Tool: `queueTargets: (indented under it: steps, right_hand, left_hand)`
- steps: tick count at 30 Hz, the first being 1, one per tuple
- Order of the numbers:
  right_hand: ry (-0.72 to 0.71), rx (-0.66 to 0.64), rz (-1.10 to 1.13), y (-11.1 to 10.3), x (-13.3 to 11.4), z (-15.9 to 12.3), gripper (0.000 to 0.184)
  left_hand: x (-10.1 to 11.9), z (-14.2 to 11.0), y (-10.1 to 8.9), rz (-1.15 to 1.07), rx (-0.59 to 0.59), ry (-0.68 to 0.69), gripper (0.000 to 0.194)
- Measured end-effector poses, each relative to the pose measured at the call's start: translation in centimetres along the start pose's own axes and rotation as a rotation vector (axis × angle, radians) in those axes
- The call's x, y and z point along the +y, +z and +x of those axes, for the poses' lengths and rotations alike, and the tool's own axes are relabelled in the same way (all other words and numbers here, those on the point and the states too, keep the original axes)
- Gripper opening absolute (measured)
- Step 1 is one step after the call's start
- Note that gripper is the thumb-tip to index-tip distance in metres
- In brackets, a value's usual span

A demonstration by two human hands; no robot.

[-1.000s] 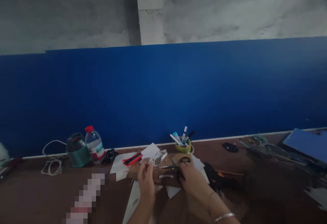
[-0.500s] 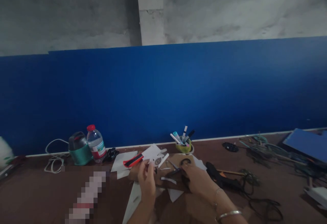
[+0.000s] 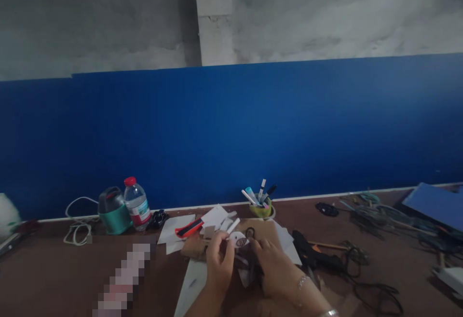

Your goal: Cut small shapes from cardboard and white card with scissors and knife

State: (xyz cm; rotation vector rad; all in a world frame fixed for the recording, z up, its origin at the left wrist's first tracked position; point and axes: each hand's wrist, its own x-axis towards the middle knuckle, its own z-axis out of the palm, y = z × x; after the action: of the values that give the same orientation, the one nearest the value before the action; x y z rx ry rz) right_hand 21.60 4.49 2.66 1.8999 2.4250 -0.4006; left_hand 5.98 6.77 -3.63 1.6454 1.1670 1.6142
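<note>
My left hand (image 3: 220,258) pinches a small white paper cutout (image 3: 239,240) with dark stripes drawn on it, shaped somewhat like a fish. Close by on the right, my right hand (image 3: 272,259) is wrapped round a pair of scissors; a dark handle loop (image 3: 250,232) shows above its fingers, while the blades are mostly hidden or blurred. Both hands are over a brown cardboard piece (image 3: 265,230) with paper scraps around it. A red and black utility knife (image 3: 189,228) lies left of the cutout, beside white papers (image 3: 216,215).
Behind the hands stands a yellow-green cup (image 3: 261,209) of markers. A black glue gun (image 3: 314,254) with its cord lies to the right, near tangled wires (image 3: 379,215). To the left are a bottle with a red cap (image 3: 136,206) and a teal container (image 3: 115,218).
My left hand has moved right with the cutout, which has turned. My right hand has come slightly lower, with the scissors turned and their handle loop shifted left, close to the cutout.
</note>
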Motion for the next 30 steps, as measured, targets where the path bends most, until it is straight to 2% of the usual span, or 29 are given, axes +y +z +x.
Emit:
queueTargets:
  steps: [6, 12, 20, 30]
  right_hand:
    - [0.039, 0.02, -0.098, -0.5, -0.8, -0.2, 0.079]
    - [0.028, 0.013, -0.069, -0.8, -0.6, -0.2, 0.07]
    - [0.038, -0.01, -0.051, -1.9, -0.4, -0.6, 0.075]
    - [-0.02, -0.036, 0.053, -2.3, 0.2, -1.1, 0.07]
  left_hand:
    - [-0.3, 0.2, -0.2, 0.021, 0.081, 0.02, 0.019]
    - [0.0, 0.4, -0.3, -0.035, 0.113, -0.005, 0.02]
    - [-0.1, 0.7, -0.2, -0.096, 0.216, -0.114, 0.031]
    - [-0.4, 0.7, -0.4, -0.068, 0.192, -0.099, 0.028]
